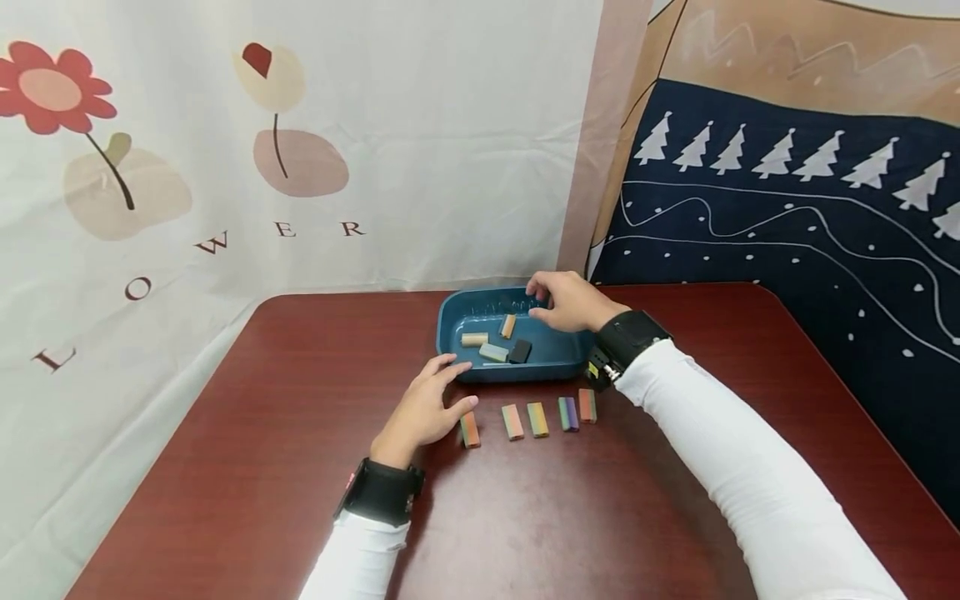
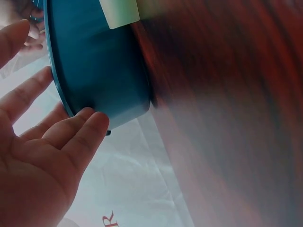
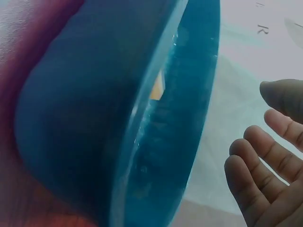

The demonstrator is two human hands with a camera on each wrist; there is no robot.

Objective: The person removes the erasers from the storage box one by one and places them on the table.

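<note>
We see the left hand [image 1: 422,408], unclenched, at the tray [image 1: 536,372], perhaps steadying it; the right hand [image 1: 573,303], grasping nothing, hovers.

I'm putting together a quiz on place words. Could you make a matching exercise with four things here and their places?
1. left hand
2. right hand
3. dark block
4. purple-and-green block

A. inside the tray
B. on the table, in a row of blocks
C. raised over the tray's right part
D. at the tray's near left corner

Pairs: 1-D; 2-C; 3-A; 4-B
</note>
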